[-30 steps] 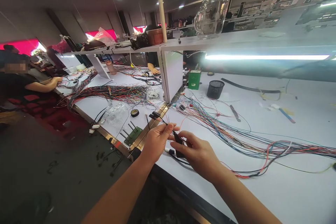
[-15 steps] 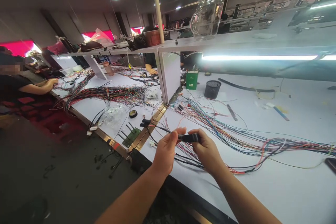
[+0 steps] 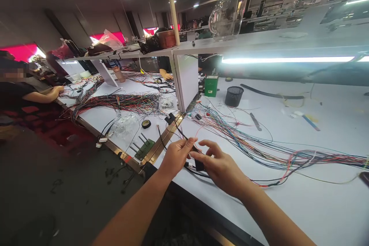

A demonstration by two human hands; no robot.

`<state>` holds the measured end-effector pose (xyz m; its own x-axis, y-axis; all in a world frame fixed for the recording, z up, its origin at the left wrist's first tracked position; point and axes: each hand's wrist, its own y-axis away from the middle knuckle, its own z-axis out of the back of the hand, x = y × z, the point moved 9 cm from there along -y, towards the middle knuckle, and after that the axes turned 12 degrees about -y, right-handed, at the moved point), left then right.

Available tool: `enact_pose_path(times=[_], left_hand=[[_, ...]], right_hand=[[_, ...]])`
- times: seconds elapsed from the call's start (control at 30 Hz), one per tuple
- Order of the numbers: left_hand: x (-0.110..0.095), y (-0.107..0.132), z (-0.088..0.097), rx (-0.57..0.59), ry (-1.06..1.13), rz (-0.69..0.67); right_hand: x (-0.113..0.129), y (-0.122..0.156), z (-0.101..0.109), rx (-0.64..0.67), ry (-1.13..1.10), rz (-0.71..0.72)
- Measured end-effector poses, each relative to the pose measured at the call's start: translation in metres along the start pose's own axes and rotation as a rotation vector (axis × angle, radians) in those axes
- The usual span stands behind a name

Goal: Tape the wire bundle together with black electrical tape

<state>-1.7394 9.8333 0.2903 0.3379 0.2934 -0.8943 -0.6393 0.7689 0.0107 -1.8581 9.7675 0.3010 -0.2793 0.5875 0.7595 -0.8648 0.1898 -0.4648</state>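
**Two hands closed on a black wire and its plug, at the near edge of a white table.**

The left hand was pinched shut, thumb against fingertips, on a thin black wire. The right hand, touching the left, gripped a small black plug at the wire's near end, with its forefinger raised free. The wire ran away from the hands to a second plug on a metal strip. A bundle of coloured wires lay spread across the table just right of the hands. Beyond stood a mesh cup and a green box.
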Motion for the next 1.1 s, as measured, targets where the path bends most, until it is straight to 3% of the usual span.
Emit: enact_pose_path(times=[0.1, 0.17, 0.23, 0.3, 0.37, 0.43, 0.5, 0.6, 0.73, 0.8, 0.9, 1.0, 1.1], left_hand=[[0.013, -0.001, -0.009, -0.013, 0.215, 0.070], [0.021, 0.001, -0.013, -0.038, 0.398, 0.101], [0.021, 0.003, -0.015, -0.061, 0.550, 0.050], [0.012, 0.006, -0.015, -0.045, 0.595, -0.082], [-0.003, 0.009, -0.019, 0.053, 0.567, -0.208], [-0.015, 0.010, -0.028, 0.191, 0.471, -0.278], [-0.020, 0.006, -0.031, 0.255, 0.342, -0.277], [-0.011, -0.007, -0.025, 0.193, 0.252, -0.150], [0.012, -0.014, -0.023, 0.099, 0.358, 0.055], [0.024, -0.013, -0.026, 0.076, 0.430, 0.121], [0.040, -0.011, -0.026, 0.016, 0.574, 0.179], [0.057, -0.009, -0.028, -0.082, 0.766, 0.237], [0.071, -0.005, -0.047, -0.131, 0.941, 0.356]], right_hand=[[0.011, 0.005, -0.006, -0.062, 0.191, 0.152], [0.004, 0.009, 0.005, -0.209, 0.081, 0.121], [-0.023, 0.014, 0.019, -0.366, -0.176, -0.077], [-0.062, 0.021, 0.015, -0.368, -0.463, -0.443], [-0.086, 0.033, -0.008, -0.158, -0.658, -0.800], [-0.087, 0.040, -0.021, 0.052, -0.738, -0.947], [-0.081, 0.038, -0.014, 0.062, -0.761, -0.895], [-0.064, 0.027, 0.006, -0.037, -0.722, -0.612], [-0.029, 0.020, 0.006, 0.034, -0.195, -0.164], [-0.023, 0.020, -0.003, 0.045, 0.049, -0.054], [-0.035, 0.022, 0.001, -0.132, -0.006, -0.102], [-0.075, 0.034, 0.004, -0.347, -0.327, -0.420], [-0.099, 0.042, -0.011, -0.391, -0.536, -0.661]])
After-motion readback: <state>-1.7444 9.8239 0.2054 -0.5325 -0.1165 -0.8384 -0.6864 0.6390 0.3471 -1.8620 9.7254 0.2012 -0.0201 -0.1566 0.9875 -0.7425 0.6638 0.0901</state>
